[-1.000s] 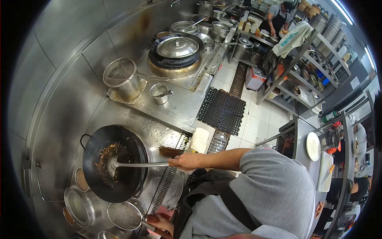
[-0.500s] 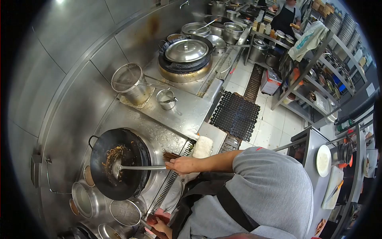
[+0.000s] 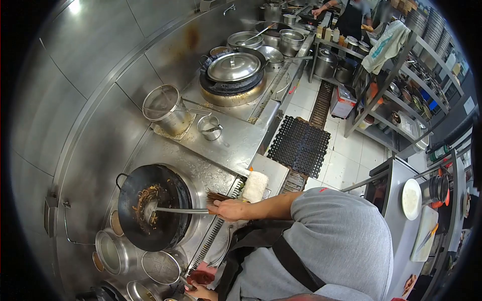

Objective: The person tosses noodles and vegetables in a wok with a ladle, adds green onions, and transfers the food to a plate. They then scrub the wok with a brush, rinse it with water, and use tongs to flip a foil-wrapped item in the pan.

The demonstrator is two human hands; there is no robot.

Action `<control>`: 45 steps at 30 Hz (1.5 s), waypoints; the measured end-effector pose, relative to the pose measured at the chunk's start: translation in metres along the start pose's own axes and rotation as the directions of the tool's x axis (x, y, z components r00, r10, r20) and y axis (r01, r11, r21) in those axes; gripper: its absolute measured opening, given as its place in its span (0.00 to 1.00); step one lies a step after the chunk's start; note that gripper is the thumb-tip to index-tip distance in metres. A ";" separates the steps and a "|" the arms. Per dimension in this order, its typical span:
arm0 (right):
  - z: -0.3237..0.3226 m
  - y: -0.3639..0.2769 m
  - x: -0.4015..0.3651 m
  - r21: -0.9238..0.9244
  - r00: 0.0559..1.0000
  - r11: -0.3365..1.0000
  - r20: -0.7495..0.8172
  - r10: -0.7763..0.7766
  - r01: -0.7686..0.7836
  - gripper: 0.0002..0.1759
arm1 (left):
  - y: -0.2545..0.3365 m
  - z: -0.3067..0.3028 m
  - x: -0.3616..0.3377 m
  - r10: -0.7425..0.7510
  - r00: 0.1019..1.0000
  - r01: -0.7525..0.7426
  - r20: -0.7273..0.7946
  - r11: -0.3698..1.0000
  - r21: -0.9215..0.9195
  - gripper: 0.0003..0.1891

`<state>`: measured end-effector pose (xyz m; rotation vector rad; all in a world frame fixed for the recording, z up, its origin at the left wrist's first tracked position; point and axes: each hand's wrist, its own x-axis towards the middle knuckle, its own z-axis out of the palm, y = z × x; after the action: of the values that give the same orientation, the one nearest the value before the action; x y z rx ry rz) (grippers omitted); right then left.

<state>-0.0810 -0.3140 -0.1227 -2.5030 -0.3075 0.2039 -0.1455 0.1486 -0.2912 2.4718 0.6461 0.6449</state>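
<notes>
A ladle (image 3: 183, 211) is in the grip of my right hand (image 3: 228, 209), which wraps round the end of its long handle. Its bowl rests inside a dark wok (image 3: 131, 220), among brown shredded food (image 3: 144, 200) on the wok's inner side. A bristle brush (image 3: 219, 196) lies right beside my right fingers. Low in the view, my left hand (image 3: 202, 292) has its fingers bent near the stove's front edge, partly cut off by the frame. A red, cloth-like thing (image 3: 203, 274) lies just above it, and a round mesh strainer (image 3: 160, 267) is to its left.
Metal pots (image 3: 109, 251) stand below the wok. Further along are a pot with a sieve (image 3: 161, 103), a small metal jug (image 3: 209, 127) and a lidded wok (image 3: 234, 67). A white cloth roll (image 3: 255, 186) lies at the front edge. Another person (image 3: 353, 17) stands far back.
My left hand has moved down, away from the red thing it overlapped. The ladle's bowl has turned and shifted slightly within the wok. The view has tilted a little.
</notes>
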 end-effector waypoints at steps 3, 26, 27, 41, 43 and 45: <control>0.018 -0.003 0.000 0.148 0.993 0.988 -0.118 -0.023 0.041 0.18 | 0.082 -0.044 0.000 -0.079 0.992 0.065 -0.096 0.988 -0.143 0.32; -0.038 0.058 -0.102 0.420 0.924 0.866 -0.137 0.358 -0.273 0.20 | 0.273 -0.027 0.007 0.481 0.299 0.879 0.824 -0.475 -0.042 0.26; -0.043 0.068 -0.116 0.406 0.897 0.848 -0.128 0.422 -0.341 0.20 | 0.273 -0.026 0.006 0.478 0.301 0.873 0.825 -0.487 -0.036 0.26; 0.046 0.232 -0.308 0.088 0.095 0.101 -0.066 0.993 -0.991 0.14 | 0.287 -0.036 0.031 -0.184 0.448 0.823 0.875 0.467 -0.323 0.18; 0.055 0.233 -0.304 0.096 0.122 0.127 -0.052 0.991 -0.987 0.14 | 0.286 -0.037 0.033 -0.174 0.457 0.822 0.872 0.458 -0.339 0.18; 0.063 0.236 -0.289 0.054 0.241 0.242 -0.024 0.970 -0.969 0.15 | 0.289 -0.039 0.033 -0.169 0.473 0.812 0.865 0.465 -0.353 0.21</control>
<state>-0.3315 -0.5424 -0.2899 -2.2632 1.3883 0.6213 -0.0513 -0.0401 -0.0875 1.3320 0.6140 -0.3695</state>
